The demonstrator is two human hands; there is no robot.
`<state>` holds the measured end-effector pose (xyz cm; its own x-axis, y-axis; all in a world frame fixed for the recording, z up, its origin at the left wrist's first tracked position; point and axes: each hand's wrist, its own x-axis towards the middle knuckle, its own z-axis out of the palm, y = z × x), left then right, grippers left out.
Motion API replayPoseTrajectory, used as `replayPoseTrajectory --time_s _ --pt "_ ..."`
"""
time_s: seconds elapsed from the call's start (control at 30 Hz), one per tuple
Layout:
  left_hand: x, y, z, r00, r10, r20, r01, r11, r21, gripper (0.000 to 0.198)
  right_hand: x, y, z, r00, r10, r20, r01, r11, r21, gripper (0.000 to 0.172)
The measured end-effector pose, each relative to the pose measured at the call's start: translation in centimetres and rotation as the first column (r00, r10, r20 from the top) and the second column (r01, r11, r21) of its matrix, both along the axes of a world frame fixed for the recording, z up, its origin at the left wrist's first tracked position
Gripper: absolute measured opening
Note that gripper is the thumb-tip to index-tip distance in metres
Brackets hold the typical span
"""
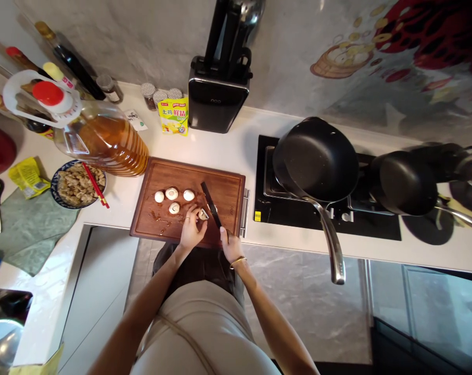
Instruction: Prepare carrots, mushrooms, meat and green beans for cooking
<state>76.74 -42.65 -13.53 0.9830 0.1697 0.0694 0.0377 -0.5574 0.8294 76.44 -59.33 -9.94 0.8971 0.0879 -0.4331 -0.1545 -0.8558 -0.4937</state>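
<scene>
On the wooden cutting board (224,182) my left hand (192,229) has its fingers closed around a cut mushroom (203,214), which rests near the front of the board. The handle of a dark-bladed knife (210,200) is in the grip of my right hand (231,245), and the blade points away from me, just right of that mushroom. Several whole white mushrooms (172,194) lie to the left of the knife, with wet drops on the wood around them. A pale slice sits partly hidden by the blade.
Left of the board stand a large oil jug (103,135) and a bowl of sliced meat (75,187) with red chopsticks (95,185) across it. Behind is a knife block (218,99). On the right, a deep black pan (317,161) sits on the stove, its handle (333,250) jutting past the counter edge.
</scene>
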Motion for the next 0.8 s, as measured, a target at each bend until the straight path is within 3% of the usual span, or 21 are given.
replayPoseTrajectory --time_s 0.13,0.33,0.43,0.57,0.8 --pt "0.4 0.7 0.4 0.983 -0.182 0.018 0.176 0.969 0.173 0.042 0.4 -0.2 0.8 0.999 -0.023 -0.034 0.024 1.0 0.015 0.054" --pt "1.6 0.9 0.9 0.982 -0.189 -0.013 0.183 0.934 0.308 0.017 0.1 -0.3 1.2 0.999 -0.038 -0.038 0.039 0.999 0.027 0.053" --pt "2.3 0.5 1.7 0.98 -0.141 -0.144 0.182 0.923 0.338 0.01 0.0 -0.2 1.5 0.998 -0.051 -0.038 0.053 0.998 0.046 0.053" --pt "2.6 -0.1 2.4 0.945 -0.012 -0.327 0.151 0.904 0.4 0.023 -0.1 -0.1 1.8 0.996 -0.067 -0.051 0.07 0.996 0.062 0.05" --pt "2.6 -0.6 2.6 0.91 0.068 -0.41 0.061 0.954 0.294 0.028 -1.3 -0.5 2.8 0.997 -0.018 -0.074 0.021 0.999 0.042 0.043"
